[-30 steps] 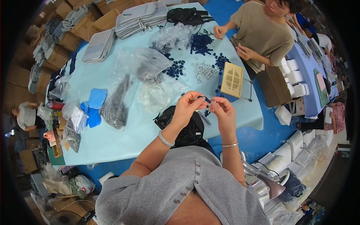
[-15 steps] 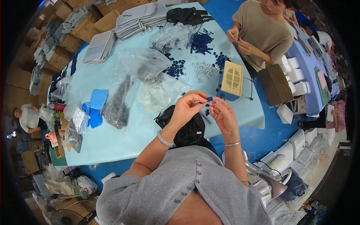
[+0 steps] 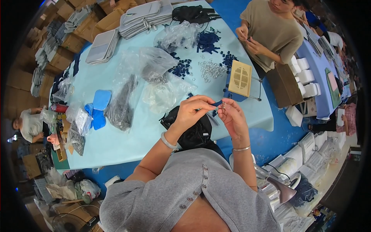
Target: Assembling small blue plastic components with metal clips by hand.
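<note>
My left hand (image 3: 194, 112) pinches a short strip of dark blue webbing (image 3: 217, 103) over the near edge of the table. Close beside it, my right hand (image 3: 234, 118) has its fingertips closed on a small metal ring (image 3: 222, 108) at the strip's other end. Whether the strip passes through the ring is too small to tell. Beyond my hands, many similar clear or silvery rings (image 3: 210, 71) lie in a loose heap. Dark blue webbing pieces are piled around them (image 3: 181, 69), with longer strips (image 3: 208, 41) farther back.
A blue box with a cream slotted front (image 3: 239, 79) stands at the table's right edge. Clear plastic bags (image 3: 156, 63) and a black bag (image 3: 195, 133) lie on the pale table (image 3: 150, 131). Grey cases (image 3: 145, 19) are stacked far back. A co-worker (image 3: 272, 31) stands at the right.
Both my hands stay together, with the right shifting slightly right and down. The co-worker's hands have moved a little.
</note>
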A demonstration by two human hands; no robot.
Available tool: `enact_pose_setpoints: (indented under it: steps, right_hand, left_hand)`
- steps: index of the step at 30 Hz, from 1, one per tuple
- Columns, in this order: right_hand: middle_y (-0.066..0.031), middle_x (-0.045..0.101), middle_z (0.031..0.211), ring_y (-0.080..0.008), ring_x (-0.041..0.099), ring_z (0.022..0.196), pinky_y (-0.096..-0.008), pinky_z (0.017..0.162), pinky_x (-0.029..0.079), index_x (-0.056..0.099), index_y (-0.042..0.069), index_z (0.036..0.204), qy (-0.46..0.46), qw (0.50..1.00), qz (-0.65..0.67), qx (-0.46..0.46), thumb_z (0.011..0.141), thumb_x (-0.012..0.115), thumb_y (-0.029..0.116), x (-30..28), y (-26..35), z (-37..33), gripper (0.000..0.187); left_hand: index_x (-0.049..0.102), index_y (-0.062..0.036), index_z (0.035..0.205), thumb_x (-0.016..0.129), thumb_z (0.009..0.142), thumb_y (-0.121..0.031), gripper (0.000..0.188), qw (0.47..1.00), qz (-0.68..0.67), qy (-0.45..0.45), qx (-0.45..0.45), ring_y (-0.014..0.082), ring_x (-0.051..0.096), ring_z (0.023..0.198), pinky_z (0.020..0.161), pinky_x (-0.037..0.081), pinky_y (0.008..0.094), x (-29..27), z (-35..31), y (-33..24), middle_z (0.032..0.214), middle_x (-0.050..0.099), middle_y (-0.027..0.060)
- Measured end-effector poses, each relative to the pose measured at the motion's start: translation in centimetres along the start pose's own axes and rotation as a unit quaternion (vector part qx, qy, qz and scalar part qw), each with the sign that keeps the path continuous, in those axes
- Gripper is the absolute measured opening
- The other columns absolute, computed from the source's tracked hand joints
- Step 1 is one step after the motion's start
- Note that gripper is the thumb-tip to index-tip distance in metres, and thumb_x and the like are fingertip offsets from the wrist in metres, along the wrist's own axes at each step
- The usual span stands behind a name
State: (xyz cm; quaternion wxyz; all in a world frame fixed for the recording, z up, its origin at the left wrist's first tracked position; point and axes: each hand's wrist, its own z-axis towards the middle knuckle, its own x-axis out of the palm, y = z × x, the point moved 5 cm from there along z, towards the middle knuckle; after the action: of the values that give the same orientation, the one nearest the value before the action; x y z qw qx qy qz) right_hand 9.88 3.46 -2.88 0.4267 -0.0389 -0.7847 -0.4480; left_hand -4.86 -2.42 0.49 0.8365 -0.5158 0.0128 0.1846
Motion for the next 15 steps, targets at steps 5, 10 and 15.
enact_pose_setpoints:
  steps: [5, 10, 15]
  right_hand:
    - [-0.0068, 0.064, 0.091, -0.0117, 0.062, 0.078, -0.0218, 0.072, 0.05, 0.057, -0.001, 0.107, 0.002, 1.0, -0.011, -0.011, 0.087, 0.057, 0.008, 0.0, 0.0, -0.3, 0.022]
    - [-0.0068, 0.064, 0.093, -0.0117, 0.062, 0.08, -0.0228, 0.074, 0.051, 0.058, -0.002, 0.109, 0.003, 0.999, -0.023, -0.023, 0.087, 0.057, 0.007, -0.1, -0.1, -0.4, 0.024]
    - [-0.0079, 0.064, 0.096, -0.0117, 0.062, 0.082, -0.0233, 0.076, 0.051, 0.059, -0.002, 0.109, 0.006, 0.998, -0.05, -0.042, 0.085, 0.06, 0.005, 0.0, 0.1, -0.7, 0.025]
  left_hand:
    - [0.068, -0.003, 0.083, 0.063, 0.074, 0.007, 0.014, 0.995, -0.069, -0.015, -0.07, 0.0147, 0.064, 0.078, 0.066, 0.051, 0.024, 0.2, -0.5, 0.8, 0.09, 0.067, 0.0086]
    - [0.067, -0.0007, 0.084, 0.061, 0.075, 0.009, 0.014, 0.986, -0.125, -0.016, -0.112, 0.0115, 0.063, 0.078, 0.066, 0.05, 0.0216, 0.5, -0.9, 1.1, 0.092, 0.066, 0.0078]
    - [0.066, 0.0003, 0.087, 0.06, 0.076, 0.009, 0.015, 0.982, -0.138, -0.009, -0.131, 0.0098, 0.062, 0.078, 0.067, 0.05, 0.021, 0.5, -0.9, 1.3, 0.093, 0.066, 0.0073]
